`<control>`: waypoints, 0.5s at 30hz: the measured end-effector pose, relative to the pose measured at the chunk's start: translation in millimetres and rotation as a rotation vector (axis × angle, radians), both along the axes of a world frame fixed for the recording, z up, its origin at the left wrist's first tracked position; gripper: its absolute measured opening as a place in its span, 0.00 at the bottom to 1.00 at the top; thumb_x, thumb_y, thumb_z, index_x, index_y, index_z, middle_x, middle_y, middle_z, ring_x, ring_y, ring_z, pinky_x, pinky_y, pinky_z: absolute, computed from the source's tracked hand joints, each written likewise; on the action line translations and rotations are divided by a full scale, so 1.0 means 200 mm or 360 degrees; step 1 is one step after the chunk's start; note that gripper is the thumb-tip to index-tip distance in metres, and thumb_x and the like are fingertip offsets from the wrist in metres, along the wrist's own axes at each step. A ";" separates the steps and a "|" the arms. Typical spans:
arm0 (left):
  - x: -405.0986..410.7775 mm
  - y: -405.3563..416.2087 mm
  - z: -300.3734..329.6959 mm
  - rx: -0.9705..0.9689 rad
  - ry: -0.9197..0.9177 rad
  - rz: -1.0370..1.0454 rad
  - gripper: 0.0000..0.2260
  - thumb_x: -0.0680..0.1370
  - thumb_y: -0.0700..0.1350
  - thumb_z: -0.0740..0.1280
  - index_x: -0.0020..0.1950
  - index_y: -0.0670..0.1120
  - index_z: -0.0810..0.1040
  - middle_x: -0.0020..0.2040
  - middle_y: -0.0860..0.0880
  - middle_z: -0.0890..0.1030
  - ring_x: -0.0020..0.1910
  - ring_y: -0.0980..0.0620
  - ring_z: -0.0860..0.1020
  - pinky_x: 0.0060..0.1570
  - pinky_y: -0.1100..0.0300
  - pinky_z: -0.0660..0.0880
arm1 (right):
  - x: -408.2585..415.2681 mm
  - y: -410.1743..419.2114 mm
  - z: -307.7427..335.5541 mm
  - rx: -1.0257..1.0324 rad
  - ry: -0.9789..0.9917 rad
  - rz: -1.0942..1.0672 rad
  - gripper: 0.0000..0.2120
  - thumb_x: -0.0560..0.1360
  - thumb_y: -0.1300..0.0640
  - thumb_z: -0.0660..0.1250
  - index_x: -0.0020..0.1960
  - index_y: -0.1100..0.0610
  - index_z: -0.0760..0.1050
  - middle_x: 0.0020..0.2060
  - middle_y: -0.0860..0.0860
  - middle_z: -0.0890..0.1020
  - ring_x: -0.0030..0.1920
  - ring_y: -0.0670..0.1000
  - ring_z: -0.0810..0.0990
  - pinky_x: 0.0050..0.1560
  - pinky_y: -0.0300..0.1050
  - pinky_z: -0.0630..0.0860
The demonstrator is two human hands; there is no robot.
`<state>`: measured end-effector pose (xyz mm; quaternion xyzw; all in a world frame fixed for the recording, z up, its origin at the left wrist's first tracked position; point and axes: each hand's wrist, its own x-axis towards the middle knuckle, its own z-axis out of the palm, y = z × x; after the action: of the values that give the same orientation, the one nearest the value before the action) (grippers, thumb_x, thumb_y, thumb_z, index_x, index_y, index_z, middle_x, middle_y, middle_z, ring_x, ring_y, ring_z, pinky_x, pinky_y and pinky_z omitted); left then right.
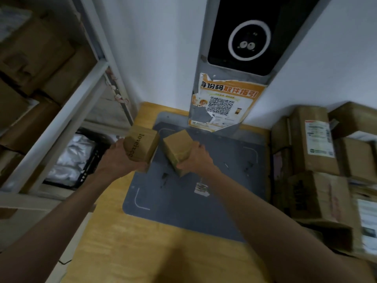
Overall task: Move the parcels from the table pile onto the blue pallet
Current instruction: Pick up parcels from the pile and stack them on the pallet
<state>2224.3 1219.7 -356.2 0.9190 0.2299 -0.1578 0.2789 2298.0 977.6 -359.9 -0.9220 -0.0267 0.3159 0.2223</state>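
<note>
My left hand (118, 158) grips a small brown cardboard parcel with black lettering (141, 147), held above the left edge of the grey mat (183, 205). My right hand (195, 158) grips a second small plain brown parcel (177, 148), tilted on a corner over the mat. The two parcels are close but apart. A pile of larger cardboard parcels (318, 160) sits on the right side of the wooden table (126, 252). No blue pallet shows in this view.
A scanner stand with a dark screen (244, 35) and a torn orange poster (224, 103) rises behind the mat. Metal shelving (61, 119) with boxes stands to the left. A black crate with silver bags (73, 160) lies below it.
</note>
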 end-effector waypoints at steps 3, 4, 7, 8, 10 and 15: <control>-0.02 -0.11 0.09 -0.0069 -0.0013 -0.0085 0.57 0.52 0.68 0.77 0.75 0.45 0.61 0.69 0.44 0.70 0.65 0.41 0.72 0.59 0.42 0.74 | -0.09 -0.13 0.11 0.0042 -0.0107 0.0013 0.47 0.67 0.44 0.77 0.74 0.60 0.54 0.69 0.58 0.63 0.70 0.64 0.64 0.63 0.62 0.71; -0.04 -0.15 0.13 -0.0083 -0.0023 -0.0107 0.57 0.53 0.67 0.77 0.76 0.45 0.60 0.70 0.45 0.69 0.66 0.41 0.71 0.60 0.41 0.74 | -0.12 -0.17 0.15 0.0047 -0.0129 0.0012 0.47 0.67 0.45 0.77 0.73 0.61 0.54 0.68 0.58 0.63 0.69 0.64 0.65 0.63 0.62 0.71; -0.09 -0.29 0.21 -0.0014 -0.0076 -0.0154 0.58 0.56 0.65 0.79 0.76 0.44 0.57 0.72 0.44 0.65 0.68 0.41 0.68 0.61 0.41 0.73 | -0.21 -0.29 0.26 0.0036 -0.0184 -0.0022 0.47 0.66 0.44 0.77 0.73 0.60 0.55 0.68 0.57 0.64 0.69 0.63 0.66 0.63 0.62 0.71; -0.12 -0.33 0.23 0.0017 -0.0086 -0.0168 0.58 0.56 0.64 0.80 0.76 0.43 0.57 0.72 0.43 0.65 0.68 0.40 0.68 0.61 0.42 0.72 | -0.25 -0.33 0.30 0.0033 -0.0202 -0.0037 0.47 0.66 0.43 0.77 0.73 0.61 0.55 0.68 0.57 0.64 0.69 0.62 0.67 0.63 0.61 0.71; -0.16 -0.40 0.28 0.0045 -0.0085 -0.0192 0.57 0.56 0.63 0.80 0.76 0.42 0.57 0.72 0.43 0.64 0.69 0.40 0.67 0.61 0.43 0.72 | -0.33 -0.40 0.37 0.0022 -0.0231 -0.0049 0.49 0.66 0.42 0.77 0.74 0.61 0.54 0.68 0.57 0.64 0.69 0.61 0.66 0.64 0.60 0.71; -0.30 -0.57 0.39 0.0115 -0.0081 -0.0254 0.58 0.55 0.64 0.81 0.75 0.40 0.58 0.71 0.41 0.65 0.68 0.40 0.68 0.60 0.47 0.71 | -0.55 -0.63 0.54 0.0042 -0.0285 -0.0156 0.50 0.66 0.42 0.76 0.76 0.60 0.52 0.69 0.58 0.64 0.70 0.62 0.65 0.66 0.59 0.70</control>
<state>2164.3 1105.4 -277.4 0.9475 0.1543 -0.1478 0.2379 2189.0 851.9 -252.8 -0.9437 -0.0056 0.2205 0.2464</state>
